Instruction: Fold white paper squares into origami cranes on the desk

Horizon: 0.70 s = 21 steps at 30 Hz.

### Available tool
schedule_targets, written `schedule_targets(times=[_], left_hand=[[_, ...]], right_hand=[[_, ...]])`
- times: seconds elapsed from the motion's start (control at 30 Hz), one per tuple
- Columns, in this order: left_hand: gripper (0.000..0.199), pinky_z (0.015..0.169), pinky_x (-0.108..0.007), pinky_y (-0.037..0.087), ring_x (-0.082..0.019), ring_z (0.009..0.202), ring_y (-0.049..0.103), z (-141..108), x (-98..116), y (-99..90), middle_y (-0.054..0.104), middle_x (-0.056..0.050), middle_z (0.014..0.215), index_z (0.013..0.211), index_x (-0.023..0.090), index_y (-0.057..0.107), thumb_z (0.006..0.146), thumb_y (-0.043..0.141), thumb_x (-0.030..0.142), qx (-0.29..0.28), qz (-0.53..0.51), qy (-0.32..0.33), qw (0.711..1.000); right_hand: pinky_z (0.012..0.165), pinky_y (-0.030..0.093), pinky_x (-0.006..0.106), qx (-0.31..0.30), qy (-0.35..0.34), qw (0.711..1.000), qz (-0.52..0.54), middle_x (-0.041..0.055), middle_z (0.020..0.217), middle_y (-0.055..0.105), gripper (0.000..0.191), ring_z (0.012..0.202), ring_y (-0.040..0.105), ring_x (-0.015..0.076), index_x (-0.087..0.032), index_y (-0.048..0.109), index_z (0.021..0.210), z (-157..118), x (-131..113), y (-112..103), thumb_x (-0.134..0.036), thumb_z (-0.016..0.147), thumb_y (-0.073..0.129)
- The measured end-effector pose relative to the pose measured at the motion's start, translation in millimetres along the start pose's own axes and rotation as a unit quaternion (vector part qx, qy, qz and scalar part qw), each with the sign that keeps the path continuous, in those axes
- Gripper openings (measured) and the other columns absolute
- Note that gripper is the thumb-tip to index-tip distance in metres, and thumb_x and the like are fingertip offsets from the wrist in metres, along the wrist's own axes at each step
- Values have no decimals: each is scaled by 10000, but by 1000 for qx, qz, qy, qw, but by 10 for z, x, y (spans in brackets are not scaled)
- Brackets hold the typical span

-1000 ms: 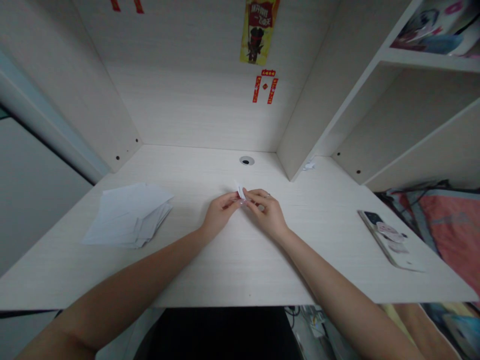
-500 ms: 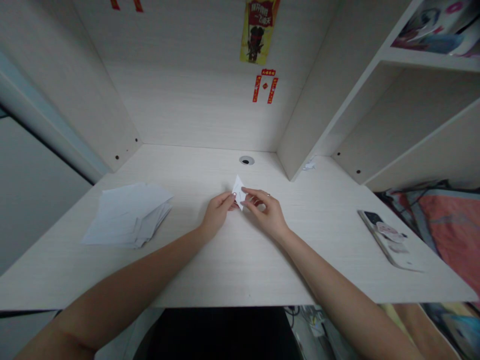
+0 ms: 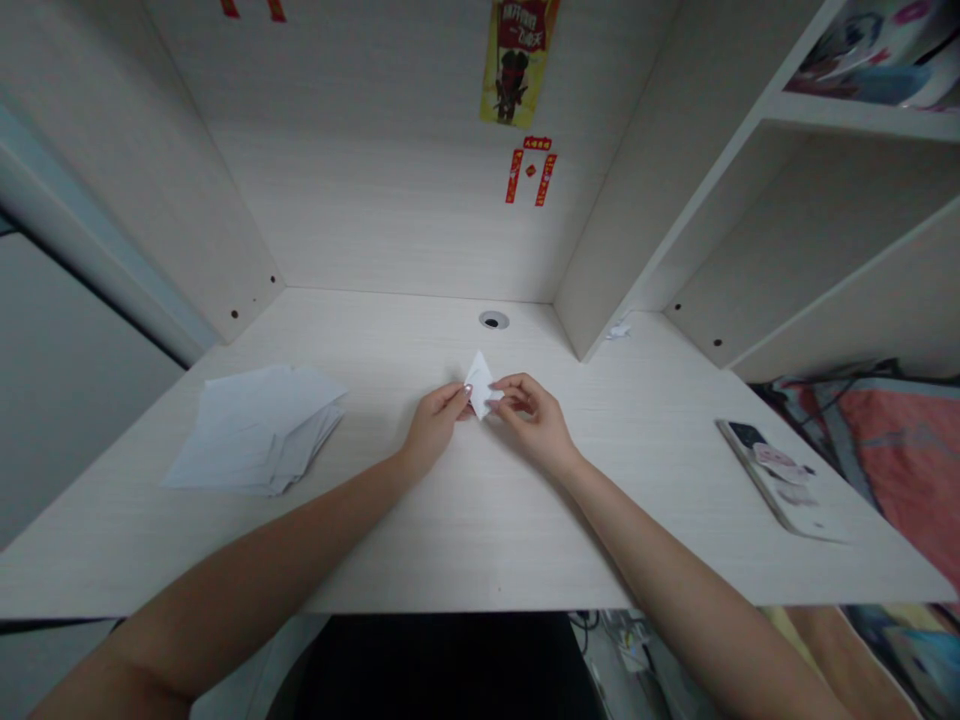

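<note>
A small piece of folded white paper [image 3: 480, 385], roughly diamond-shaped with its point facing away from me, is held just over the desk in front of me. My left hand [image 3: 439, 415] pinches its left edge between thumb and fingers. At the right side, my right hand [image 3: 534, 415] has thumb and fingertips closed on a small corner that sticks out. The finer folds are too small to make out.
White paper sheets [image 3: 244, 425] lie loosely stacked on the left of the desk [image 3: 465, 540]. A phone [image 3: 780, 480] rests at the right. Behind the hands is a round cable hole [image 3: 493, 320], and an upright divider [image 3: 600, 230] rises at the back right.
My right hand has shifted slightly to the right and now grips a corner at the paper's right side. More of the paper's face shows; my left hand has hardly moved.
</note>
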<state>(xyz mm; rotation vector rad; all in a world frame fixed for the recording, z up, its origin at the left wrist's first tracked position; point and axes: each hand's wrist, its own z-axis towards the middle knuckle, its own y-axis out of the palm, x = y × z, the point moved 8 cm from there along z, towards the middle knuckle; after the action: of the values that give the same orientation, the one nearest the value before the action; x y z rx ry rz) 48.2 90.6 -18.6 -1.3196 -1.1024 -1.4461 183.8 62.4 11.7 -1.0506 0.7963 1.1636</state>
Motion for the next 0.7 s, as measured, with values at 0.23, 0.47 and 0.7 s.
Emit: schedule_targets(times=[0.23, 0.47, 0.7], left_hand=[[322, 675, -252, 455, -154, 692, 595, -8, 5, 17, 660, -31, 707, 791, 163, 669, 758, 562, 465, -5, -4, -7, 1000], [335, 665, -260, 466, -159, 676, 613, -18, 4, 1, 669, -38, 685, 769, 160, 667, 759, 562, 478, 7, -15, -16, 1000], [329, 683, -267, 473, -167, 707, 640, -23, -32, -3, 697, -54, 737, 821, 157, 674, 752, 579, 464, 2, -32, -29, 999]], right_hand=[[635, 437, 252, -7, 12, 1000, -24, 16, 745, 624, 234, 640, 543, 127, -182, 630, 958, 14, 88, -4, -295, 764, 566], [612, 452, 255, -4, 3, 998, -55, 20, 728, 621, 236, 629, 543, 136, -196, 660, 958, -2, 37, 1, -292, 771, 551], [651, 464, 268, -10, -12, 998, -55, 42, 851, 653, 215, 715, 575, 152, -211, 668, 943, 3, 22, 11, -292, 778, 558]])
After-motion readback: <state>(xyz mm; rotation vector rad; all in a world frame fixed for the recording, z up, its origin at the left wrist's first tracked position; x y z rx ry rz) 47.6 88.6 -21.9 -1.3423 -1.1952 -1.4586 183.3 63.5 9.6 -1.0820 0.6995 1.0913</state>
